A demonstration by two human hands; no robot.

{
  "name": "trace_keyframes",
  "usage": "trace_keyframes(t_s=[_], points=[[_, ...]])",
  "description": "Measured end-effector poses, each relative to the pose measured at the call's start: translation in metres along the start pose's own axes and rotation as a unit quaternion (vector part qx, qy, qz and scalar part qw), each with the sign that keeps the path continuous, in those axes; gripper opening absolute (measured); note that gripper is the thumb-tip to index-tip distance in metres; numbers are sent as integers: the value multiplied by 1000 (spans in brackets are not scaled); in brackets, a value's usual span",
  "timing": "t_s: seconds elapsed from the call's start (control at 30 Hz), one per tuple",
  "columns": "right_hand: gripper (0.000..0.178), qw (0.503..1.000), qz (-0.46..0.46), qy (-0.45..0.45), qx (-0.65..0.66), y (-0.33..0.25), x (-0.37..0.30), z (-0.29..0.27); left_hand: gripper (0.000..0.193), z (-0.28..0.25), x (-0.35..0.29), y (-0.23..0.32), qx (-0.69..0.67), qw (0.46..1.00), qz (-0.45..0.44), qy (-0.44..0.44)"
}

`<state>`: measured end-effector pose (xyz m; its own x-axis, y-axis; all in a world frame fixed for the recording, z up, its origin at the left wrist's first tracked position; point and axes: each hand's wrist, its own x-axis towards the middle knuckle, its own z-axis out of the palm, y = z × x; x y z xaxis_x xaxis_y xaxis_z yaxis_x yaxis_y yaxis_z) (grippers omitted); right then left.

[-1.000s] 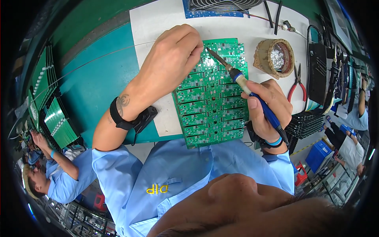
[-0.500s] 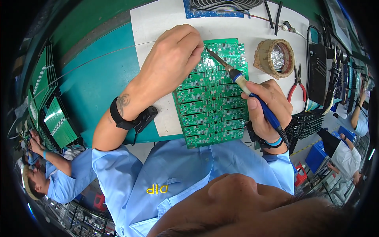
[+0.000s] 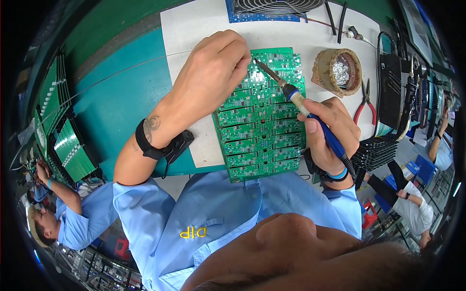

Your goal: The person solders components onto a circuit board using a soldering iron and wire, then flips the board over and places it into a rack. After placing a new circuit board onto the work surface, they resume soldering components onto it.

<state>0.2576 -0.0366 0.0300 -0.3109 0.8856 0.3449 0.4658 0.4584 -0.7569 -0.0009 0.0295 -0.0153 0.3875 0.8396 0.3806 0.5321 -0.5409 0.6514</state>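
A green circuit board panel (image 3: 248, 128), crowded with small parts, lies in front of me with its near edge by my shirt. My left hand (image 3: 218, 63) bends over the panel's far left corner, fingers closed on a thin solder wire (image 3: 167, 55) that trails off to the left. The wire's working end is hidden under the fingers. My right hand (image 3: 335, 131) grips a blue-handled soldering iron (image 3: 290, 93) like a pen. Its tip rests at the far part of the panel, close to my left fingertips; whether it touches a joint is too small to tell.
Right of the panel stands a brown round pot (image 3: 337, 72) with silvery scraps inside. Beyond it lie red-handled pliers (image 3: 365, 104). A fan (image 3: 274, 6) sits at the far edge. Green boards (image 3: 73, 150) stand at the left, near a co-worker (image 3: 82, 218).
Both my hands, the iron and the panel hold almost still. In the right background a person in white has shifted position, and the co-worker at left has moved an arm slightly.
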Motion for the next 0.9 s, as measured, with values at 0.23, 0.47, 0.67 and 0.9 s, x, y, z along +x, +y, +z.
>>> trace_keyframes(t_s=[0.23,0.47,0.67,0.9], points=[[26,999,29,17,2,-6,-5,-7,12,0,0,0,-1,1000,4,6],[27,998,16,55,-15,-3,-40,-24,13,-7,1,3,17,999,-41,11],[34,972,-57,206,-100,30,-91,-22,12,-22,0,-3,70,996,-48,20],[34,978,37,204,-35,33,-99,-23,14,-51,-13,-9,159,983,-92,-14]])
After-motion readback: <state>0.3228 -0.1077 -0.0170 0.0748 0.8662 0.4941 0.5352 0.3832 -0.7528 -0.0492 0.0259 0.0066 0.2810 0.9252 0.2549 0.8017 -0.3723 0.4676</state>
